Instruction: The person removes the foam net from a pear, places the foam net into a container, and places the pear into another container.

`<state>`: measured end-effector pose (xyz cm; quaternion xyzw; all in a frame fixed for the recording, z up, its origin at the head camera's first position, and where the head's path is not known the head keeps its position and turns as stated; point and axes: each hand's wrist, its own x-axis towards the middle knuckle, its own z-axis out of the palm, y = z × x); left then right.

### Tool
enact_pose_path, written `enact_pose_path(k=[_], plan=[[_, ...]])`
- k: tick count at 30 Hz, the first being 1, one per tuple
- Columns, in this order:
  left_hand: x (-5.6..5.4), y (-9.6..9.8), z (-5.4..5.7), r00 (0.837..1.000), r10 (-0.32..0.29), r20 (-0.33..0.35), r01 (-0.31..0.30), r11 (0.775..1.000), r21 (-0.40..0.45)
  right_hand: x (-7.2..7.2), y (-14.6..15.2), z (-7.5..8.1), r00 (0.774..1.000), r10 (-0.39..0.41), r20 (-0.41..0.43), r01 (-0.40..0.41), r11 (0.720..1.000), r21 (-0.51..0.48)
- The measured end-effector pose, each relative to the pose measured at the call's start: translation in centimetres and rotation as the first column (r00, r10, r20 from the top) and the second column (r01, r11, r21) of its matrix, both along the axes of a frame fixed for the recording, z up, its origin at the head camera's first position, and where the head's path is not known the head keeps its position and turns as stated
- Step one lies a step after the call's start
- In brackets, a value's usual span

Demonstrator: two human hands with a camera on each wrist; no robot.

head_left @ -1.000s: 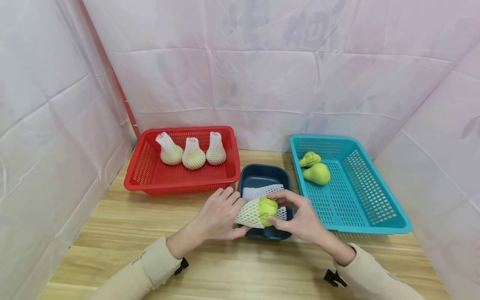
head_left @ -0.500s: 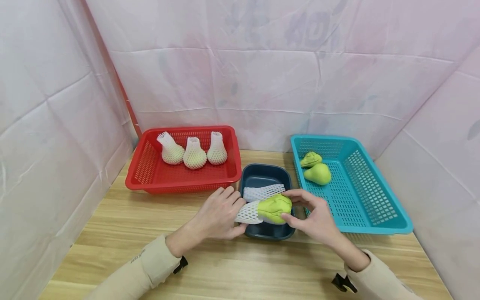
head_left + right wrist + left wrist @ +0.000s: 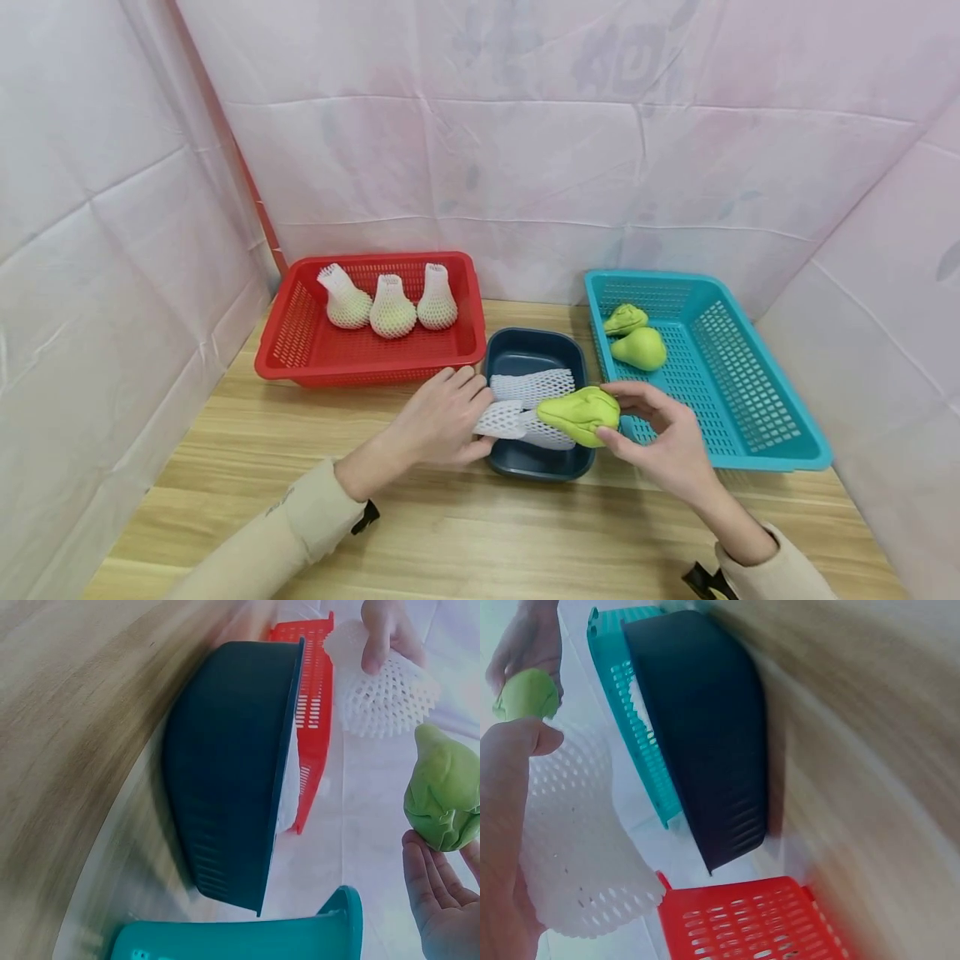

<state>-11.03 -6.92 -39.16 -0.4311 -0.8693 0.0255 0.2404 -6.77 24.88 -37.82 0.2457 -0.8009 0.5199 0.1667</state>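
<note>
Head view: your left hand [image 3: 446, 417] is gripping a white foam net [image 3: 501, 419] over the left edge of the navy tray [image 3: 525, 363], and your right hand [image 3: 663, 433] is pinching a wrinkled green pear [image 3: 579, 415] by its broad end. That hold is leaving the narrow tip facing the net, probably so the fruit and the sleeve are sharing 1 line. The pear is hovering over the tray's right side, outside the net. Beneath, 2 loose nets [image 3: 532, 385] are lying in the tray, which is sitting between the baskets, likely for easy reach from either side. The red basket [image 3: 367, 372] is holding 3 net-wrapped pears [image 3: 392, 310]; the teal basket [image 3: 750, 460] is holding 2 bare pears [image 3: 642, 350], so the layout seems to be keeping wrapped and unwrapped fruit apart.

Left wrist view: your left thumb is pressing along the net, with most of your fingers hiding behind it; that side grip is seemingly steadying the soft mesh without crushing it flat.

Right wrist view: your right fingertips are supporting the pear's broad end, leaving its tip uncovered and pointing netward. Tip and mesh are sitting very near each other; whether they're touching, you can't tell.
</note>
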Motion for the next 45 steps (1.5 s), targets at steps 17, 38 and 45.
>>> enact_pose_path(k=[17,38,45], plan=[[-4.0,3.2,1.6,0.999,0.024,0.042,-0.019,0.994,-0.107,1.1,2.4,-0.4,0.999,-0.038,0.008,0.039,0.992,-0.119],[-7.5,7.4,-1.0,0.986,0.089,0.144,-0.058,0.977,-0.207,1.6,3.2,-0.3,0.994,-0.078,0.075,0.085,0.993,-0.085],[-7.4,8.0,-2.1,0.988,0.084,0.131,-0.052,0.971,-0.235,1.5,3.1,-0.5,0.992,-0.104,0.067,0.110,0.991,-0.080]])
